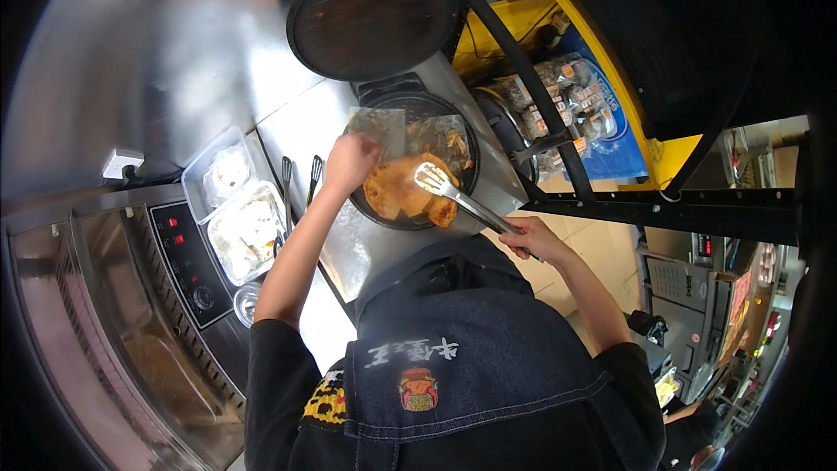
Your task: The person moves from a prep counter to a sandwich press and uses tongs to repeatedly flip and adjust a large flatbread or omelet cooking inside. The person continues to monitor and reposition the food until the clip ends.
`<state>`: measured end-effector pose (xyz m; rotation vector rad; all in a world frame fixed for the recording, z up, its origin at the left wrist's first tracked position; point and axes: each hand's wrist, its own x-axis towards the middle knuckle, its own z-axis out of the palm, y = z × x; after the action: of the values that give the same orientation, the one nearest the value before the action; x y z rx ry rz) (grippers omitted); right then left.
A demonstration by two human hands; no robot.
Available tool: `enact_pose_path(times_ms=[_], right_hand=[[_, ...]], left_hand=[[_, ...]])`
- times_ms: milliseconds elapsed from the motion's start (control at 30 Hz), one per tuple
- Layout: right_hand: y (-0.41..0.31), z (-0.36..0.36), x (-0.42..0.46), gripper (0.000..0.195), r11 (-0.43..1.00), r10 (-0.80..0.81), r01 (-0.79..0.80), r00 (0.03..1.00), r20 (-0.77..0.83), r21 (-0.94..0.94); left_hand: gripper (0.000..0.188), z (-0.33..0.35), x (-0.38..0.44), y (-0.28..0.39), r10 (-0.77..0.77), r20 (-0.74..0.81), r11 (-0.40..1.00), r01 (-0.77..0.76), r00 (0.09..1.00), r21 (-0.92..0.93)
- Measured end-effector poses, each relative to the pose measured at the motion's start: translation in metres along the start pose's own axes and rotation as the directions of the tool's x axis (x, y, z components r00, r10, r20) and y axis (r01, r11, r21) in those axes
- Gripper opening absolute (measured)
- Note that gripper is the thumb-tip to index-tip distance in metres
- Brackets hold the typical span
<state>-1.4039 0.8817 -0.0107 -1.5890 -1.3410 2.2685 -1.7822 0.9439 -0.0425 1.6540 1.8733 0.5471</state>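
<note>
My right hand (533,237) grips the handle of steel tongs (480,210). Their slotted tip rests over browned, flat pieces of food (395,190) on a round black electric griddle (418,226). Over the griddle's left side is my left hand (354,156), its fingers blurred beside a translucent square sheet (384,127); whether they pinch it I cannot tell. Another clear sheet (428,134) lies to the right, near a few browned scraps (456,140). Beyond the far rim, the griddle's round dark lid (373,16) stands raised.
Left on the steel counter are two black slotted utensils (286,176) and clear plastic tubs (243,235) of pale contents. A control panel (189,268) with red switches adjoins them. To the right, a black-and-yellow rack (592,46) holds bagged goods (569,101). Another person's dark sleeve (690,435) shows lower right.
</note>
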Motion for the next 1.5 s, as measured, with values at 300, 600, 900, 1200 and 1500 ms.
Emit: enact_pose_path(times_ms=[300, 600, 900, 1200, 1500], right_hand=[[0.013, 0.011, -0.009, 0.046, 0.995, -0.050, 0.044, 0.997, -0.060, -0.090], [0.033, 0.017, -0.013, 0.048, 0.922, -0.201, 0.142, 0.971, -0.131, -0.360], [0.023, 0.017, -0.025, 0.051, 0.874, -0.216, 0.138, 0.969, -0.118, -0.466], [0.033, 0.018, -0.028, 0.051, 0.921, -0.226, 0.189, 0.971, -0.072, -0.341], [0.031, 0.023, -0.027, 0.044, 0.997, -0.005, 0.002, 0.999, 0.043, 0.079]], left_hand=[[0.047, 0.058, 0.072, 0.025, -0.017, 0.374, 0.979, -0.061, 0.927, 0.196], [0.021, 0.061, 0.078, 0.025, -0.005, 0.310, 0.982, -0.053, 0.951, 0.179], [0.018, 0.056, 0.079, 0.038, 0.019, 0.285, 0.965, -0.093, 0.958, 0.246], [0.013, 0.058, 0.082, 0.035, 0.014, 0.247, 0.968, -0.075, 0.969, 0.240], [0.017, 0.056, 0.081, 0.021, 0.099, 0.270, 0.974, -0.148, 0.958, 0.169]])
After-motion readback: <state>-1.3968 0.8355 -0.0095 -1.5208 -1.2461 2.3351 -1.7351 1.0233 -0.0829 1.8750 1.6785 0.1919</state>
